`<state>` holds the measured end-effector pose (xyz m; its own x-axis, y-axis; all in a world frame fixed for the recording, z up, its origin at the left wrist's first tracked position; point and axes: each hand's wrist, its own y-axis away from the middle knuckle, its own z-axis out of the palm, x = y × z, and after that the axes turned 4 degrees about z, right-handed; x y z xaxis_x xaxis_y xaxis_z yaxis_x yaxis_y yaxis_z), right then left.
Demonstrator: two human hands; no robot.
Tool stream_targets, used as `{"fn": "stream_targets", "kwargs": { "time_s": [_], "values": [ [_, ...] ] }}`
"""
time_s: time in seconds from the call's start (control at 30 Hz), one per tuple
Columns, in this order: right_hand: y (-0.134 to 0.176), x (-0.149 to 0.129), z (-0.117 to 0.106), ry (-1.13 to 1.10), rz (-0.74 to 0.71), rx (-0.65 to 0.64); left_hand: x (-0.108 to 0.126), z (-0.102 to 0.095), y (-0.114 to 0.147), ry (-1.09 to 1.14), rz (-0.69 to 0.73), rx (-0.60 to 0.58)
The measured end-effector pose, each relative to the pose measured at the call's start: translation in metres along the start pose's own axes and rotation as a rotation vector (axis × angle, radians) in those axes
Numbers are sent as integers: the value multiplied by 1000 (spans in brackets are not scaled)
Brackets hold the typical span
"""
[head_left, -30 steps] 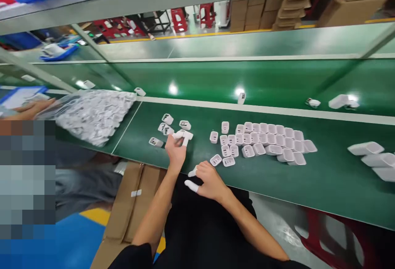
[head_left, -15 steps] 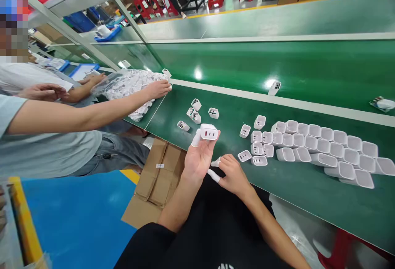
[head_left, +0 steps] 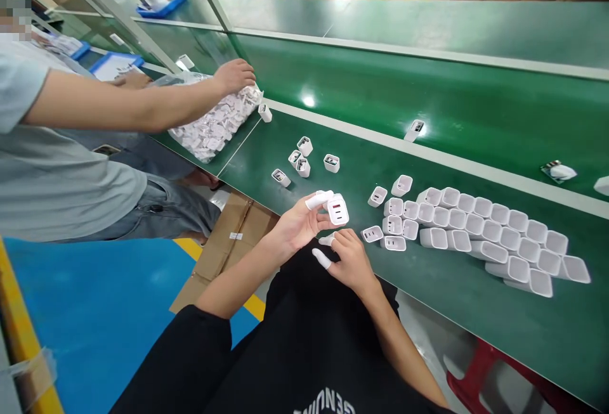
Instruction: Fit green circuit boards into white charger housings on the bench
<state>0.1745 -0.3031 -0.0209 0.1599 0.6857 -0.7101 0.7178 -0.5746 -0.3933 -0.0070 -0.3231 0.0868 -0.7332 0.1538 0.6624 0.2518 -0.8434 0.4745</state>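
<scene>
My left hand (head_left: 297, 227), with a white finger cot on its thumb, grips a white charger (head_left: 338, 211) over the bench edge. The charger's port face, with one red slot and two dark slots, is turned towards me. Just below it is my right hand (head_left: 353, 262), finger cots on thumb and index finger. Its thumb stands apart from the loosely bent fingers, and I see nothing in them. To the right, white charger housings (head_left: 490, 231) lie in rows on the green bench (head_left: 442, 293). Several loose chargers (head_left: 281, 177) lie beyond my left hand.
At the left a co-worker's hand (head_left: 235, 77) rests on a clear bag (head_left: 214, 127) full of small white parts. One charger (head_left: 415, 130) lies on the shiny green strip behind the bench. A cardboard box (head_left: 223, 243) stands below the bench edge, and a red stool (head_left: 480, 369) is at lower right.
My left hand has turned the charger, and its ports now run one below another. The co-worker's hand has moved onto the bag, leaving a charger standing beside it. My view has shifted.
</scene>
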Motion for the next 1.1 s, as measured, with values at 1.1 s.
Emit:
{"fn": "stream_targets", "kwargs": {
  "time_s": [1.1],
  "values": [
    [0, 0, 2, 27, -33, -10, -27, -93, -86, -1235, 1191, 139]
  ]
}}
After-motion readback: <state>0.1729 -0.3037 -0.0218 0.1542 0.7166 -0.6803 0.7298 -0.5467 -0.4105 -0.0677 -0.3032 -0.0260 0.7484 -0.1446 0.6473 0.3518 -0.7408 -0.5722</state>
